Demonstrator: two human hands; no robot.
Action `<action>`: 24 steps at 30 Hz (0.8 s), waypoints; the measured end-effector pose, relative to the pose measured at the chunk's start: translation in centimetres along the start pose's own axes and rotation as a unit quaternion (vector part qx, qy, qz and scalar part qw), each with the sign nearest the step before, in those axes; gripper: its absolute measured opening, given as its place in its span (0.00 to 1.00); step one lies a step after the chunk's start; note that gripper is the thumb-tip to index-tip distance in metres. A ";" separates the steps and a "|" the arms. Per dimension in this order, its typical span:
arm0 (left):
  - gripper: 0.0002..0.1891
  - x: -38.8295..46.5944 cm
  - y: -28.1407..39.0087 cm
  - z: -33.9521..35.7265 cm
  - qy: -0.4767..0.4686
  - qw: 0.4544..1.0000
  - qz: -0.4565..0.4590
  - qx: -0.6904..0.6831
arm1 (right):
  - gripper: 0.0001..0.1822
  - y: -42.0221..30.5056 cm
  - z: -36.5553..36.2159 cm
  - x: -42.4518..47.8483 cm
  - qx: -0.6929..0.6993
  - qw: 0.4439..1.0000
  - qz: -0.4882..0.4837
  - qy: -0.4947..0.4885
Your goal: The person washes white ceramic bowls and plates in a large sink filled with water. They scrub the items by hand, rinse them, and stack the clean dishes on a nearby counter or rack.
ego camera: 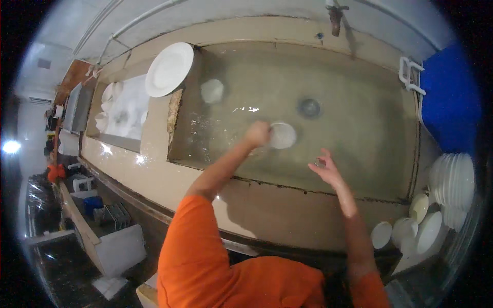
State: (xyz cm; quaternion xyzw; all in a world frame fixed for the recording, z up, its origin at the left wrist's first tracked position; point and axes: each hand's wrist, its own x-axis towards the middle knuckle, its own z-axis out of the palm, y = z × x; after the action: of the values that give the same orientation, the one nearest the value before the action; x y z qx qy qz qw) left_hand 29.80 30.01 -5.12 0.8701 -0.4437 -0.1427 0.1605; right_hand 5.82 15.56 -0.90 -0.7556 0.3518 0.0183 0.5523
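Note:
Before me is a large tiled basin (354,154) holding cloudy water. My left hand (259,134) is closed at the edge of a small round white dish (284,136) in the water, gripping its left side. Farther right and nearer to me, my right hand (326,168) hovers low over the water, thumb and fingers apart. A small glint shows between those fingers; I cannot tell whether it is water. Another white dish (212,91) lies in the basin's left part. A round dark drain fitting (309,107) shows beyond my hands.
A large white plate (169,69) leans on the divider by a smaller basin with suds and white bowls (111,92). Stacked white plates (450,179) and several bowls (403,231) stand at right. A tap (336,21) juts from the wall. A blue panel (448,100) stands far right.

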 end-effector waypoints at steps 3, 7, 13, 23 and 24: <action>0.11 2.6 4.8 1.9 -0.041 0.978 0.001 -0.205 | 0.28 -1.3 0.8 1.2 0.060 0.997 0.048 0.025; 0.12 3.1 10.3 3.9 -0.067 0.929 0.181 -0.315 | 0.28 -1.0 -2.7 2.3 0.111 0.968 0.186 0.125; 0.25 7.1 1.8 -0.2 0.060 0.970 0.158 -0.176 | 0.26 6.8 -8.4 -2.8 0.042 0.961 -0.161 0.221; 0.19 9.7 -23.2 -1.5 0.104 0.959 -0.182 0.188 | 0.28 3.9 -8.3 -7.2 -0.070 0.956 -0.082 0.273; 0.19 10.4 -23.3 -0.5 0.123 0.962 -0.169 0.174 | 0.26 5.9 -8.7 -7.2 -0.092 0.947 -0.104 0.289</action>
State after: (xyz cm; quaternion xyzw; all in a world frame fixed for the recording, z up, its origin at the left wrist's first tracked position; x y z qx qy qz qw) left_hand 52.80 34.46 -15.18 0.9577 -0.2852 0.0203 0.0333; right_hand -6.05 11.04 0.61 -0.8085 0.4122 -0.2261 0.3540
